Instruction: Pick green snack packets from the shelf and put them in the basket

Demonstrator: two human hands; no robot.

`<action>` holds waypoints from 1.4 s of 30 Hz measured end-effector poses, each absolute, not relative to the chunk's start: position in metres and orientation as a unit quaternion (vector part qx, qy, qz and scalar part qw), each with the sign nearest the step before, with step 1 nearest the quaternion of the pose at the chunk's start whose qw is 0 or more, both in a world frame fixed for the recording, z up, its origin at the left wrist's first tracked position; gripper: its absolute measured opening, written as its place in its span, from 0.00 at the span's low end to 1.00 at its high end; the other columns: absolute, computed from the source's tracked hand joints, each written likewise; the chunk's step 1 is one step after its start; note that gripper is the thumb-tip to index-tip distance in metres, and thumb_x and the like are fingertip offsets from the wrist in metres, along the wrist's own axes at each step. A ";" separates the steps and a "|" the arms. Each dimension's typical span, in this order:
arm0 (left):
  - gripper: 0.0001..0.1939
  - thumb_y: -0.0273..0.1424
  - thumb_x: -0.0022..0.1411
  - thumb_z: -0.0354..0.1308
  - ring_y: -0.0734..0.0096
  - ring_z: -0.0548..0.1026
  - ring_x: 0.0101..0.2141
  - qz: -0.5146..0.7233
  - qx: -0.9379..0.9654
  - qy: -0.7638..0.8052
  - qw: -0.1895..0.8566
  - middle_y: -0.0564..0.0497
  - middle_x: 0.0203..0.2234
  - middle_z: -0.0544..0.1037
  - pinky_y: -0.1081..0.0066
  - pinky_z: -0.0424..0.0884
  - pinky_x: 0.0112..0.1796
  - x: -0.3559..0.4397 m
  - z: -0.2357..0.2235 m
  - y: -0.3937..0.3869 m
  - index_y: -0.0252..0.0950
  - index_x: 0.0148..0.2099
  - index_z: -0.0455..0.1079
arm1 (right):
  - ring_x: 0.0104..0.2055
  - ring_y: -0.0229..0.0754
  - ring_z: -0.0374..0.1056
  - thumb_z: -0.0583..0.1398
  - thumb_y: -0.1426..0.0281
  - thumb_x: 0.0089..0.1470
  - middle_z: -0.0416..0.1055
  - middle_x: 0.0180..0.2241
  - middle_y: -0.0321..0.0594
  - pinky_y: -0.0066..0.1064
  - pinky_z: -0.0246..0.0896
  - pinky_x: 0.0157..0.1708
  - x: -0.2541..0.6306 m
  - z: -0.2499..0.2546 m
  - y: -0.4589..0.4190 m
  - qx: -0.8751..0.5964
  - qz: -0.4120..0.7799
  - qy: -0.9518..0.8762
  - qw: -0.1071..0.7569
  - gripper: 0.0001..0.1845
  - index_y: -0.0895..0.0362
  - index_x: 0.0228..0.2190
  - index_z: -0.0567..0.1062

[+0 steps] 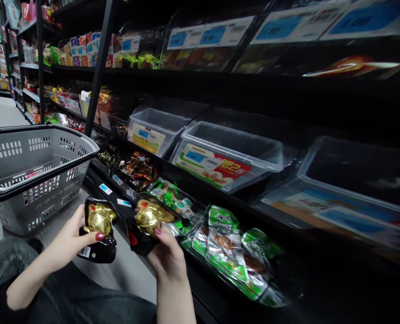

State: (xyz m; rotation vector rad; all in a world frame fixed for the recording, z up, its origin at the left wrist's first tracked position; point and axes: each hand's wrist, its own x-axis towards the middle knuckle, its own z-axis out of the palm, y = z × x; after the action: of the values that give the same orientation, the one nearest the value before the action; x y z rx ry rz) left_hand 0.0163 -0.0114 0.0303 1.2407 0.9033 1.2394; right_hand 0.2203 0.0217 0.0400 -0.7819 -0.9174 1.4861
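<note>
My left hand point(69, 240) is closed on a black and gold snack packet point(99, 227), held above my knee. My right hand point(168, 256) is closed on a second black and gold snack packet point(147, 220), close to the bottom shelf's front edge. The two packets are side by side, a little apart. A grey shopping basket point(34, 175) with a black rim stands on the floor to the left of my left hand, with something small and pale inside.
Green snack packets point(226, 245) lie on the bottom shelf right of my right hand. Dark red packets point(137, 167) lie farther back. Clear plastic bins point(230, 155) with labels stand on the shelf above. More stocked shelves run back along the aisle.
</note>
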 end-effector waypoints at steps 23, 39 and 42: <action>0.22 0.38 0.47 0.64 0.70 0.76 0.30 0.657 0.326 0.357 0.578 0.52 0.29 0.79 0.73 0.70 0.33 0.000 0.025 0.006 0.36 0.44 0.70 | 0.28 0.44 0.72 0.65 0.67 0.33 0.77 0.27 0.38 0.33 0.66 0.31 0.199 0.030 0.027 -0.334 0.701 -0.437 0.454 0.16 0.58 0.30 0.77; 0.08 0.35 0.50 0.60 0.64 0.76 0.34 0.724 0.182 0.306 0.591 0.53 0.25 0.79 0.69 0.70 0.34 0.027 0.019 0.002 0.35 0.31 0.69 | 0.30 0.44 0.73 0.64 0.76 0.32 0.78 0.29 0.40 0.31 0.66 0.30 0.196 0.030 0.017 -0.330 0.748 -0.405 0.410 0.16 0.59 0.30 0.76; 0.08 0.32 0.48 0.62 0.66 0.76 0.29 0.673 0.230 0.352 0.609 0.54 0.22 0.78 0.73 0.69 0.29 0.024 0.025 -0.001 0.33 0.30 0.70 | 0.32 0.48 0.74 0.64 0.73 0.33 0.78 0.30 0.41 0.37 0.68 0.34 0.218 0.035 0.023 -0.341 0.726 -0.384 0.457 0.16 0.58 0.31 0.77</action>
State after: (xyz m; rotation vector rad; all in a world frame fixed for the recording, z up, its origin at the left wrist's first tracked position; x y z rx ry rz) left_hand 0.0241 -0.0012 0.0251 0.5311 0.8121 1.5538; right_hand 0.2176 0.0225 0.0347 -0.8393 -0.9460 1.7900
